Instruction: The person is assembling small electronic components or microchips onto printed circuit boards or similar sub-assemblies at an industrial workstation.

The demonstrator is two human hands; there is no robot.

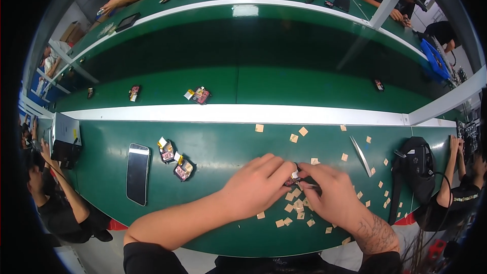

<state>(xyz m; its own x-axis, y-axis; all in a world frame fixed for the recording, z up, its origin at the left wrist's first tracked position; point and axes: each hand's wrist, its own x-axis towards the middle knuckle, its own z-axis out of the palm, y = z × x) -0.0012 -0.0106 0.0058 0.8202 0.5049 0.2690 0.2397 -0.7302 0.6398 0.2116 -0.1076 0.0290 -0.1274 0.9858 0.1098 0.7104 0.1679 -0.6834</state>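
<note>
The left hand (pixel 258 185) and right hand (pixel 332 193) both pinch a small electronic gadget (pixel 292 177) above tan squares (pixel 289 207) on the green worktop (pixel 228 147)

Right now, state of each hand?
Left hand: closed, holding a small device.
Right hand: fingers curled at the device; what it grips can't be told.
</note>
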